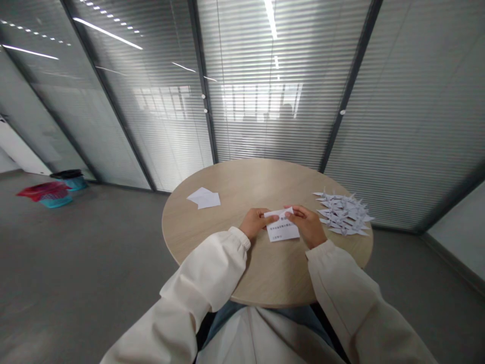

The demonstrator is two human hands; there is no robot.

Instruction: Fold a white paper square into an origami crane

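Observation:
Between my hands is a small white sheet of paper (282,231) with printed dark characters on its near face. My left hand (254,222) pinches its left upper edge, thumb on top. My right hand (308,226) grips the upper right corner, thumb lying on the print and fingers behind. The sheet is held just above the table's middle; whether its lower edge touches the wood I cannot tell. To the right of my right hand lies a pile of folded white paper cranes (343,212). Some flat white paper sheets (204,197) overlap at the left.
The round wooden table (265,174) stands close to a glass partition with blinds (265,136). On the grey floor at far left are a bin with a red liner (47,192) and a blue bin with a black liner (74,178).

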